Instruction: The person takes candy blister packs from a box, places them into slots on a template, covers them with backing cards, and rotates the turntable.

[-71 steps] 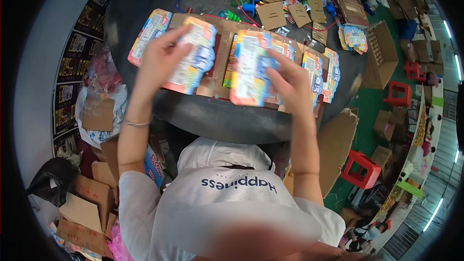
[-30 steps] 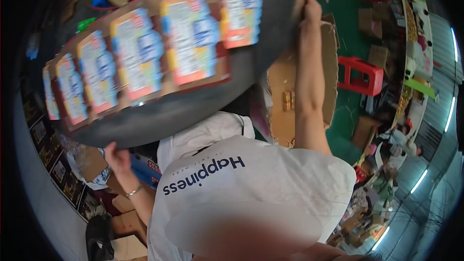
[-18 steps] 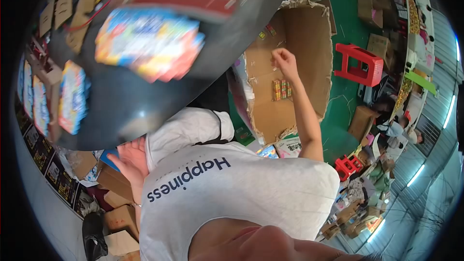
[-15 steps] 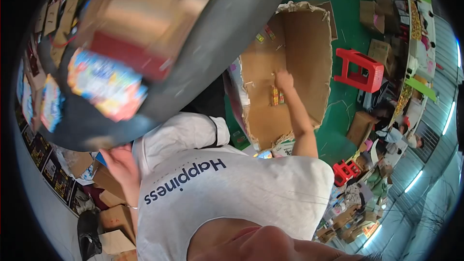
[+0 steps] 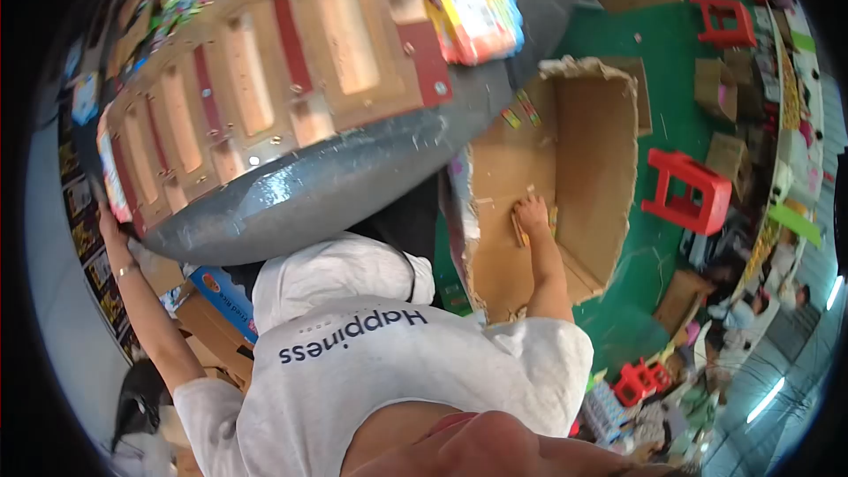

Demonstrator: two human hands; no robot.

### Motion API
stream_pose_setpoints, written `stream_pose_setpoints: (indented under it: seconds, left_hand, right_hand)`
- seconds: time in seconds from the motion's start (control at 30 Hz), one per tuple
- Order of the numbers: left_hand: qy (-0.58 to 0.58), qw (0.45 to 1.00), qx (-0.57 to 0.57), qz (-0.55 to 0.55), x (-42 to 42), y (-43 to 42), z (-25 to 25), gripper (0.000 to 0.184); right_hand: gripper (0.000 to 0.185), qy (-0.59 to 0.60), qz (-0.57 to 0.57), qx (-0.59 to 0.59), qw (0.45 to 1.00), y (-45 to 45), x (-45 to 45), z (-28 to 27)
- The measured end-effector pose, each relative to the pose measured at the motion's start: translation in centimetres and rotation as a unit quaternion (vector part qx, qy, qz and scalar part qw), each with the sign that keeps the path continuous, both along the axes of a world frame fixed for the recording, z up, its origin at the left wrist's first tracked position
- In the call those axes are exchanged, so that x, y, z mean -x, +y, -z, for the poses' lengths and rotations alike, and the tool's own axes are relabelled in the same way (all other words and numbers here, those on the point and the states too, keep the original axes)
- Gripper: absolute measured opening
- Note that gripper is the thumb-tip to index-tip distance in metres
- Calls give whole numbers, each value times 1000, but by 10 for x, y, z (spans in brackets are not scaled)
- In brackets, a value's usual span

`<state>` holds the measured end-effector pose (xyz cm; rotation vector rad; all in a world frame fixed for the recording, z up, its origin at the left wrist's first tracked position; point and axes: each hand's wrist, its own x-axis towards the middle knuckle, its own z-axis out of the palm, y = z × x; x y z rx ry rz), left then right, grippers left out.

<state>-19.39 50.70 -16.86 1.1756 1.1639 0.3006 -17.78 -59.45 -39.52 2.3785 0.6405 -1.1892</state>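
Inside the carton (image 5: 594, 141), right hand (image 5: 533, 214) part-curled at small packs (image 5: 519, 231), left hand (image 5: 109, 223) moved outward, both grips unclear

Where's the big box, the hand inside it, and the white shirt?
Big box (image 5: 594, 146): head view, inside wall.
Right hand (image 5: 533, 214): head view, back of the hand.
White shirt (image 5: 389, 371): head view, chest.

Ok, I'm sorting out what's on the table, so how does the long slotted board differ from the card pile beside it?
The slotted board is long, the card pile much shorter. The board is mainly brown with dark red strips; the pile is blue, white, yellow and red. The board has straight-sided openings, the pile a wavy edge. Both rest on the dark table.
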Motion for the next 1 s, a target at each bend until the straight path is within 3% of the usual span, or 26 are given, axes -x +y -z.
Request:
stream_pose_setpoints:
  seconds: [0.07, 0.1, 0.13, 0.2, 0.23, 0.3, 0.33, 0.37, 0.43, 0.47, 0.5, 0.57, 0.63, 0.7, 0.73, 0.77, 0.83, 0.9, 0.93, 0.97, 1.0]
  left_hand:
    - [142, 985, -95, -2, -12, -21, -24, 50]
    - [181, 964, -188, -52, -13, -12, -23, 56]
    - [178, 962, -194, -72, -12, -13, -35, 56]
    - [147, 875, -462, 0, -29, -79, -65, 51]
    - [31, 893, -446, -47, -48, -169, -90, 48]
    - [-101, 892, -434, 74, -77, -297, -154, 41]
    - [-63, 897, -414, 138, -80, -345, -176, 35]
    - [-122, 884, -399, 210, -82, -383, -184, 24]
    - [-207, 849, -234, 426, -79, -448, -204, 17]
    - [-236, 770, -175, 566, -85, -465, -208, 21]
    - [-198, 755, -71, 621, -91, -493, -219, 32]
    - [-288, 617, 8, 732, -103, -525, -193, 51]
    - [-294, 588, 31, 753, -109, -574, -170, 66]
    - [-268, 591, -11, 761, -105, -619, -144, 87]
    - [-277, 595, 5, 755, -102, -632, -146, 103]
    - [-306, 598, 38, 740, -98, -644, -140, 107]
    - [-334, 601, 183, 703, -107, -639, -166, 76]
    - [-174, 612, 348, 689, -111, -612, -177, 40]
    - [-158, 650, 362, 650, -109, -596, -182, 21]
    - [-139, 662, 333, 657, -112, -572, -193, 25]
    - [-142, 718, 332, 595, -109, -555, -202, 29]
  right_hand:
    - [27, -21, 9, -42, 999, 0, 6, 9]
    - [30, 36, 61, -18, 997, 4, 4, 9]
    - [34, 94, 113, 7, 989, 10, 4, 9]
    - [40, 118, 98, -19, 988, -3, 19, 32]
    - [39, 116, 81, -26, 990, -6, 27, 38]
    - [36, 117, 112, -36, 986, -21, 34, 56]
    - [35, 125, 161, -37, 978, -36, 39, 73]
    - [35, 118, 159, -38, 979, -30, 27, 51]
    - [16, 17, 287, -152, 945, -11, 8, -43]
    - [17, 64, 386, -200, 898, -13, -7, -74]
    - [20, 108, 477, -248, 836, -15, -27, -104]
    - [32, 178, 532, -447, 697, -1, -63, -178]
    - [41, 201, 547, -518, 626, 72, -99, -297]
    - [46, 227, 440, -589, 639, 134, -126, -380]
    - [48, 235, 404, -608, 642, 162, -135, -404]
    - [50, 243, 366, -626, 644, 188, -144, -421]
    - [43, 278, 354, -635, 628, 241, -154, -441]
    - [47, 270, 320, -649, 635, 286, -163, -454]
    - [49, 220, 335, -677, 617, 308, -160, -458]
    - [51, 170, 349, -703, 596, 329, -156, -460]
    - [56, 97, 339, -727, 589, 343, -154, -451]
